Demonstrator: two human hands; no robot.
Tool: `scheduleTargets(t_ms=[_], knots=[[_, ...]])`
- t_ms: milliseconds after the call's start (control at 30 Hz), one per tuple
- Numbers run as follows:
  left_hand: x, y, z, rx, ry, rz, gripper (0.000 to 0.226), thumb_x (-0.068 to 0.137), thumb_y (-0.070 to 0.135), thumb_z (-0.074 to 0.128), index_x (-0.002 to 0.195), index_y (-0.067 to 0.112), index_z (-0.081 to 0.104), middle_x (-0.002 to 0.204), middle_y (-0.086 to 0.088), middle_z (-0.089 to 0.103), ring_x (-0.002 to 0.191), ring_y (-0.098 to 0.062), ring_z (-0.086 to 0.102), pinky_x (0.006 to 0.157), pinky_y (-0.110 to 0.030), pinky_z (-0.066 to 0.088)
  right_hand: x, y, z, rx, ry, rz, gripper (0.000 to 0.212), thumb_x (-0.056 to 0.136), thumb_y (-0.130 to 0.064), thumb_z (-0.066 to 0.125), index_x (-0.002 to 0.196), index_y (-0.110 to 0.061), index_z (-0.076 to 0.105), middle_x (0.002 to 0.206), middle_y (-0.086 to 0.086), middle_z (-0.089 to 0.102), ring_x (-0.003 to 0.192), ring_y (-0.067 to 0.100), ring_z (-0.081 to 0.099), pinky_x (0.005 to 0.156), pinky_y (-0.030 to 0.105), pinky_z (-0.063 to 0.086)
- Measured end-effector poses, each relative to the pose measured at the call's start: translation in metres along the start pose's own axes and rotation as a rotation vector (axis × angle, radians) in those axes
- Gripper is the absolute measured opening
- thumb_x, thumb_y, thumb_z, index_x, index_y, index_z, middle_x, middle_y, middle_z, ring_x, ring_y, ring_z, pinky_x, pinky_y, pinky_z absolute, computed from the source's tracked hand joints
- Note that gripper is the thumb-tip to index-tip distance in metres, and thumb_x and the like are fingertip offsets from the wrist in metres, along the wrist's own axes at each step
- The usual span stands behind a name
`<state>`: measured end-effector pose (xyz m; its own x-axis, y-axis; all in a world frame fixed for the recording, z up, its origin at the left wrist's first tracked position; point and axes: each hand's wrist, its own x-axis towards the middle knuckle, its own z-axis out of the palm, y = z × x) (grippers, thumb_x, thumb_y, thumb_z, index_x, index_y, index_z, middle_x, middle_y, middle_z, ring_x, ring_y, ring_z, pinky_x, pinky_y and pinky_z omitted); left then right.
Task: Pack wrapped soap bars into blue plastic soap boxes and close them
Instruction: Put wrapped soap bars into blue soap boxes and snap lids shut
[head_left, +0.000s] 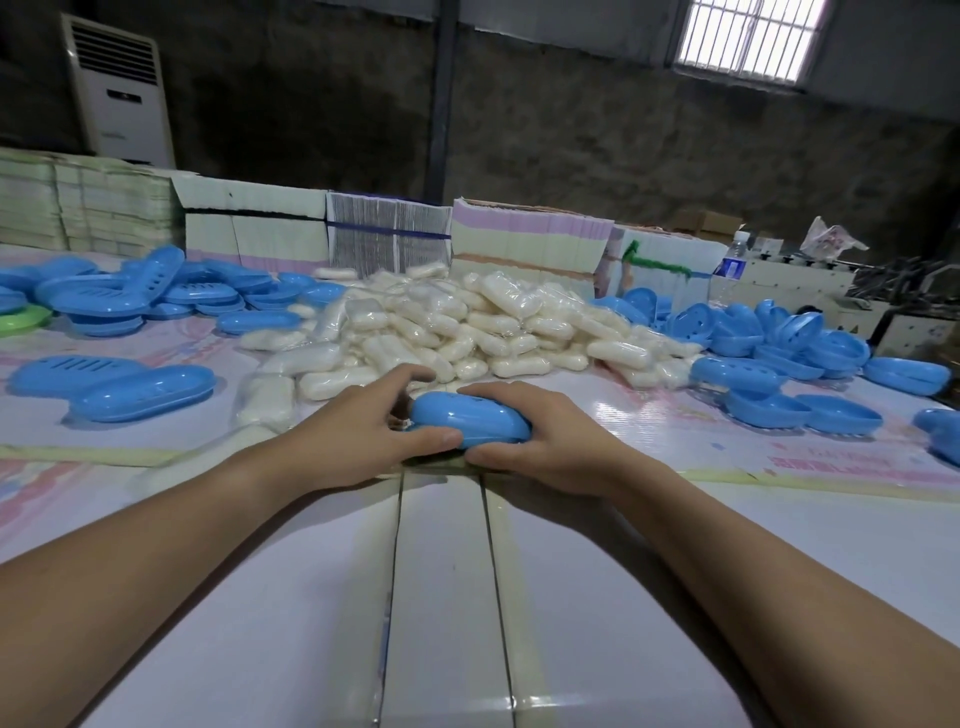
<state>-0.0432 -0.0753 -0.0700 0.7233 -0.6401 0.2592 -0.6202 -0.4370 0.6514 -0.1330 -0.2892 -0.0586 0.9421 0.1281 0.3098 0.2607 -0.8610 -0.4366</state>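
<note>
1. Blue plastic, glossy and oval: the soap box (470, 425) sits near the middle of the table (649, 551), lid on, held between both hands.
2. The left hand (358, 441) grips its left end, thumb curled along the near edge and fingers arched over the far side.
3. The right hand (540, 441) grips its right end, fingers wrapped over the top and thumb pressed at the near edge.
4. Just beyond the hands lies a heap of wrapped soap bars (457, 322), white in clear film.
5. Loose blue box halves (156, 296) are piled at far left; more blue halves (789, 343) lie at right.
6. A closed blue box (143, 392) rests at left, well apart from the hands.
7. Stacks of flat cartons (524, 244) line the far edge.
</note>
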Motion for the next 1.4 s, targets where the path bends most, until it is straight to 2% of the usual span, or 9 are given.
scheduleTargets(t_ms=[100, 200, 333, 467, 600, 700, 900, 1133, 1400], knots=[[0.001, 0.006, 0.004, -0.252, 0.080, -0.059, 0.064, 0.078, 0.052, 0.076, 0.132, 0.039, 0.046, 0.108, 0.012, 0.064, 0.092, -0.001, 0.065, 0.076, -0.019, 0.052, 0.000, 0.000, 0.003, 0.101, 0.114, 0.000, 0.049, 0.081, -0.040, 0.075, 0.127, -0.043, 0.058, 0.114, -0.014, 0.064, 0.103, 0.004, 0.058, 0.091, 0.027, 0.047], [0.005, 0.017, 0.006, -0.647, 0.192, -0.113, 0.069, 0.067, 0.048, 0.077, 0.129, 0.029, 0.053, 0.113, -0.003, 0.068, 0.099, -0.013, 0.068, 0.084, -0.026, 0.053, 0.003, -0.008, 0.008, 0.293, 0.279, 0.026, 0.042, 0.078, -0.041, 0.074, 0.114, -0.054, 0.058, 0.108, -0.017, 0.064, 0.098, 0.001, 0.061, 0.081, 0.018, 0.048], [0.006, 0.027, 0.013, -1.080, 0.091, -0.195, 0.057, 0.071, 0.048, 0.074, 0.120, 0.021, 0.063, 0.114, -0.005, 0.074, 0.097, -0.011, 0.073, 0.085, -0.028, 0.058, 0.009, -0.019, 0.018, 0.380, 0.387, 0.030, 0.049, 0.082, -0.041, 0.073, 0.128, -0.040, 0.058, 0.120, -0.012, 0.063, 0.108, 0.006, 0.060, 0.094, 0.033, 0.051], [0.007, 0.026, 0.022, -1.128, 0.044, -0.229, 0.041, 0.097, 0.046, 0.056, 0.126, 0.018, 0.061, 0.113, -0.001, 0.076, 0.103, -0.016, 0.073, 0.090, -0.036, 0.055, 0.008, -0.020, 0.019, 0.392, 0.305, 0.061, 0.050, 0.088, -0.043, 0.069, 0.135, -0.043, 0.052, 0.123, -0.021, 0.061, 0.109, -0.003, 0.058, 0.094, 0.022, 0.048], [0.007, 0.027, 0.023, -1.136, 0.076, -0.263, 0.044, 0.097, 0.047, 0.054, 0.124, 0.013, 0.060, 0.106, -0.006, 0.077, 0.096, -0.023, 0.075, 0.084, -0.034, 0.059, 0.009, -0.020, 0.017, 0.490, 0.147, 0.084, 0.050, 0.095, -0.041, 0.060, 0.143, -0.040, 0.045, 0.132, -0.019, 0.057, 0.116, -0.002, 0.056, 0.097, 0.019, 0.045], [0.007, 0.028, 0.023, -1.115, 0.083, -0.283, 0.050, 0.093, 0.050, 0.056, 0.124, 0.012, 0.061, 0.111, -0.009, 0.073, 0.090, -0.024, 0.076, 0.076, -0.030, 0.061, 0.010, -0.022, 0.016, 0.529, 0.132, 0.109, 0.047, 0.100, -0.037, 0.053, 0.146, -0.037, 0.043, 0.139, -0.016, 0.053, 0.122, -0.001, 0.052, 0.105, 0.023, 0.041], [0.007, 0.029, 0.022, -1.062, 0.059, -0.285, 0.045, 0.095, 0.051, 0.053, 0.121, 0.016, 0.063, 0.120, -0.008, 0.070, 0.101, -0.026, 0.073, 0.087, -0.035, 0.059, 0.009, -0.024, 0.013, 0.575, 0.172, 0.121, 0.043, 0.099, -0.030, 0.055, 0.140, -0.038, 0.049, 0.125, -0.027, 0.057, 0.110, -0.012, 0.055, 0.095, 0.016, 0.041], [0.005, 0.031, 0.020, -1.072, 0.037, -0.273, 0.042, 0.097, 0.050, 0.051, 0.119, 0.016, 0.064, 0.119, -0.007, 0.071, 0.101, -0.025, 0.074, 0.085, -0.031, 0.061, 0.007, -0.026, 0.010, 0.586, 0.173, 0.138, 0.040, 0.096, -0.032, 0.054, 0.132, -0.049, 0.052, 0.117, -0.032, 0.058, 0.093, -0.021, 0.054, 0.082, 0.015, 0.038], [0.003, 0.033, 0.019, -1.048, 0.018, -0.301, 0.045, 0.097, 0.047, 0.052, 0.124, 0.011, 0.061, 0.128, -0.014, 0.066, 0.107, -0.027, 0.071, 0.087, -0.031, 0.059, 0.006, -0.022, 0.002, 0.554, 0.110, 0.143, 0.042, 0.098, -0.028, 0.051, 0.137, -0.042, 0.053, 0.116, -0.022, 0.061, 0.081, -0.019, 0.055, 0.062, 0.001, 0.039]])
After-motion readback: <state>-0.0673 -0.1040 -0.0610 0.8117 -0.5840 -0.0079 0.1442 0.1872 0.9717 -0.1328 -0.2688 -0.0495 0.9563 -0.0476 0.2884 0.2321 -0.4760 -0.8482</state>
